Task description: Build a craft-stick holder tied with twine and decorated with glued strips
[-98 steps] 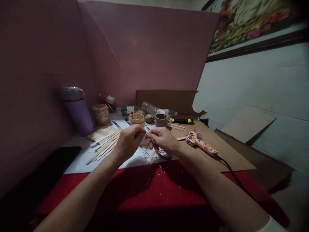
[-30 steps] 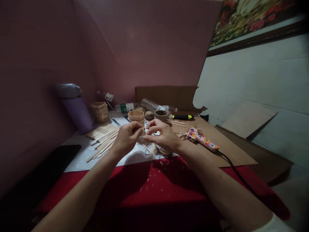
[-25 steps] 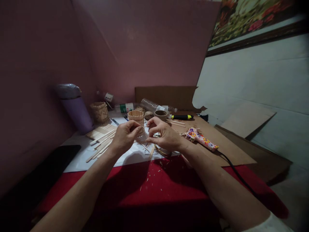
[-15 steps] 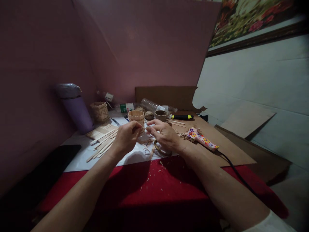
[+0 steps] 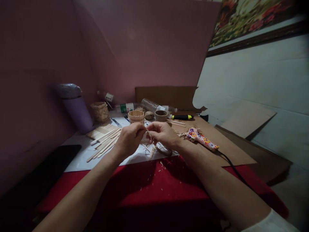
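Observation:
My left hand [image 5: 131, 138] and my right hand [image 5: 164, 133] meet over the white sheet, fingertips nearly touching. Both are closed in a pinch on a small pale strip [image 5: 147, 131], too small to tell whether it is wood or twine. Just behind them stands a small wooden cup with a scalloped rim [image 5: 136, 116], its lower part hidden by my left hand. Loose wooden sticks [image 5: 106, 143] lie fanned beside my left wrist. Under my right hand are cut scraps [image 5: 152, 151] and a dark ring-shaped object [image 5: 164, 150], partly covered.
A purple tumbler [image 5: 77, 111] and a woven-looking pot [image 5: 100, 111] stand at the left. Behind lie plastic bottles [image 5: 151, 104], a twine ball [image 5: 149, 115], a tape roll [image 5: 161, 115] and a yellow-black cutter [image 5: 182, 117]. A flowered glue gun [image 5: 201, 139] with cord rests on cardboard [image 5: 231, 154].
Both hands have come slightly closer together, my left hand shifting a little to the right. The pale strip between the fingertips has turned. Objects on the table stay put.

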`<action>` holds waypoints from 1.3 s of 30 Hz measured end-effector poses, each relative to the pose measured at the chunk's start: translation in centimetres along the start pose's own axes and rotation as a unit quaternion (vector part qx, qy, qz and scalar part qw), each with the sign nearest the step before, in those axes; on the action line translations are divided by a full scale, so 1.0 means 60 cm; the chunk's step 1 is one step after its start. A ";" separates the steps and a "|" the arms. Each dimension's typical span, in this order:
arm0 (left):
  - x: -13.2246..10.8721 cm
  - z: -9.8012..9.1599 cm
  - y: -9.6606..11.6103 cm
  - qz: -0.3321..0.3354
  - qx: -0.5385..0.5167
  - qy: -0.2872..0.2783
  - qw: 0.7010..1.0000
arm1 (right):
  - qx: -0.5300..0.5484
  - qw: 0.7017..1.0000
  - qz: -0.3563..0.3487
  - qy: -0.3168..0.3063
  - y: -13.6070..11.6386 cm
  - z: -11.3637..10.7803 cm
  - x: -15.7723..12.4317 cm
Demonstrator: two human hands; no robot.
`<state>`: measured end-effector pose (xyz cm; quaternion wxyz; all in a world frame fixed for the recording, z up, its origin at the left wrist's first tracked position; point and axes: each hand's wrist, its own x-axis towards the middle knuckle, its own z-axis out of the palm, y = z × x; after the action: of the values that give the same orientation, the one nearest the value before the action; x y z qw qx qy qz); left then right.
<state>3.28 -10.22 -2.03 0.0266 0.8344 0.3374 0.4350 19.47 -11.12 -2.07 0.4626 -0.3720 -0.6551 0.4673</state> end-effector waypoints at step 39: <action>0.009 -0.011 0.008 -0.212 -0.232 -0.070 0.947 | -0.359 0.902 -0.230 0.064 -0.005 -0.010 -0.011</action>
<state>3.27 -10.41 -1.09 0.3343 0.7428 0.3939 0.4258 20.19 -11.64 -1.85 0.4333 -0.3814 -0.8147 0.0558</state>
